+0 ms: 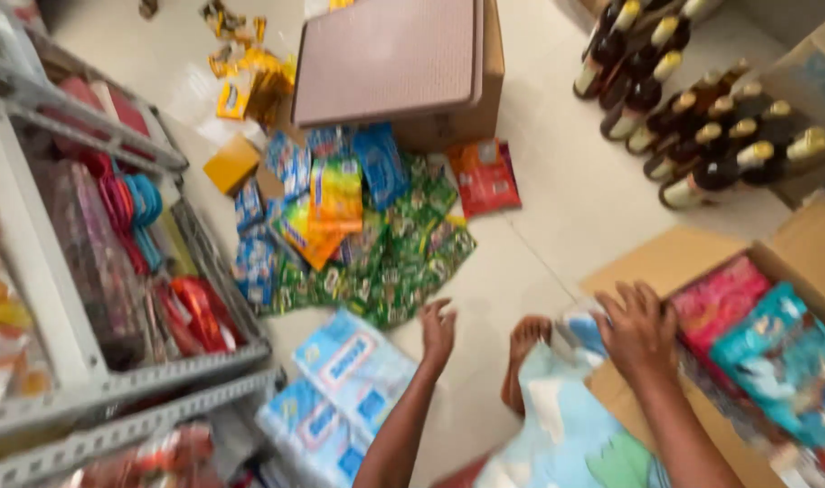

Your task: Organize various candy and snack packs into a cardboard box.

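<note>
Cardboard box [674,258] at three o'clock is taking your open right hand [638,330], risking tipping; left hand [438,333] is hovering open, empty.

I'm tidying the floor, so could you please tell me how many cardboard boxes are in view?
3: one closed box at top centre behind the packets, one open box under the right hand, one at the right edge. Others may be hidden.
</note>
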